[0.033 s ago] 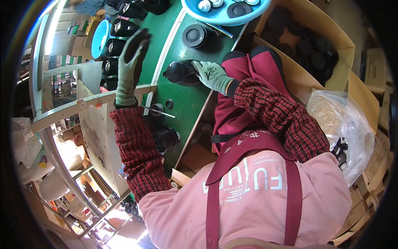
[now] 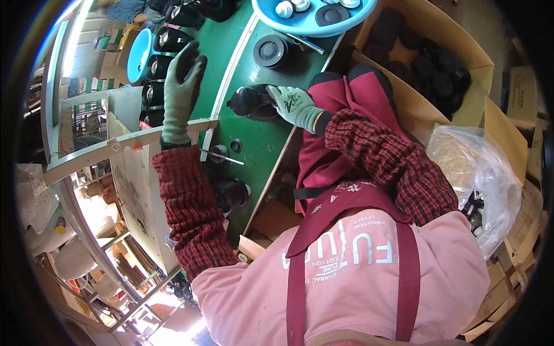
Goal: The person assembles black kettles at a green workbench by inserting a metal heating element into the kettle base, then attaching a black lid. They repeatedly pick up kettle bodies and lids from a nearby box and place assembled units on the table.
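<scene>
Only slightly, my left hand (image 2: 180,95) has changed, fingers curling a bit more—loosely open, nothing visible in them. The black part (image 2: 247,101) lies unmoved on the green desk (image 2: 262,135)—so work on it seems no further along. My right hand (image 2: 297,107) touches its right edge; whether those fingers grip, I can't tell.

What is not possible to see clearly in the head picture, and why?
Head view, all four:
Whether the right hand grips the black piece: the hand's back hides its palm.
Far side of the blue basin: cut off by the top edge.
Exact shapes of dark parts in the carton: lost in shadow.
Contents of the clear bag: blurred by folds and glare.
</scene>
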`<action>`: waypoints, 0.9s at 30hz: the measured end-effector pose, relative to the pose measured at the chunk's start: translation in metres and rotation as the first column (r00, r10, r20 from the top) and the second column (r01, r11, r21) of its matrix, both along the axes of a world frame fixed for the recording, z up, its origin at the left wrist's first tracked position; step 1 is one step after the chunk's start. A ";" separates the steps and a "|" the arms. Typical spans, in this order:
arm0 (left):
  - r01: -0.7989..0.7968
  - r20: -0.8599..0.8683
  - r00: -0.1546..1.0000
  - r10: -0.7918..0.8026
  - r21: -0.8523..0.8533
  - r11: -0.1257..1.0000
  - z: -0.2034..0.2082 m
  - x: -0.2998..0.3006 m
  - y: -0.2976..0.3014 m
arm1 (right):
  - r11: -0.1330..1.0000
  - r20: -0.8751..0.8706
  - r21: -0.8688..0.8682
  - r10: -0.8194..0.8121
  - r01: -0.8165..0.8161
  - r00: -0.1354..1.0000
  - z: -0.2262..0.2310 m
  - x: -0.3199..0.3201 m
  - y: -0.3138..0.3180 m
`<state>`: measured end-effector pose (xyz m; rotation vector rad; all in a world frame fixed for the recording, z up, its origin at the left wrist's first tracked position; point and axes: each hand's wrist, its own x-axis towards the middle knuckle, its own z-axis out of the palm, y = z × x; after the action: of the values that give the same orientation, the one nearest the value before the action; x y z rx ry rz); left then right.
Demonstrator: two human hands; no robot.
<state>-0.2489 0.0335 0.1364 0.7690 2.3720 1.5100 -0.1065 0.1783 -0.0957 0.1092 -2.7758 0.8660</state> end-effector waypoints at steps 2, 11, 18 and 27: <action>-0.314 -0.590 0.765 -0.258 -0.691 0.651 -0.011 -0.001 0.003 | 1.000 -0.089 0.014 -0.018 0.020 0.996 -0.002 -0.002 -0.002; 0.064 -0.167 0.534 -0.829 -0.970 0.236 -0.053 0.048 -0.002 | 1.000 -0.162 -0.015 0.000 -0.003 0.987 -0.013 -0.008 -0.004; 0.019 -0.016 0.927 -0.375 -0.996 0.090 -0.065 0.049 0.016 | 0.998 0.085 0.036 0.052 -0.055 0.995 -0.014 -0.017 -0.010; 0.110 -0.046 0.509 -0.859 -0.987 0.118 -0.073 0.050 0.003 | 0.945 -0.114 -0.025 0.322 -0.327 0.940 -0.033 -0.029 0.026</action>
<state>-0.1989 0.0364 0.0636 1.6774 2.2264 -0.6807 -0.1355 0.2044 -0.1288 0.6035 -2.6756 0.9623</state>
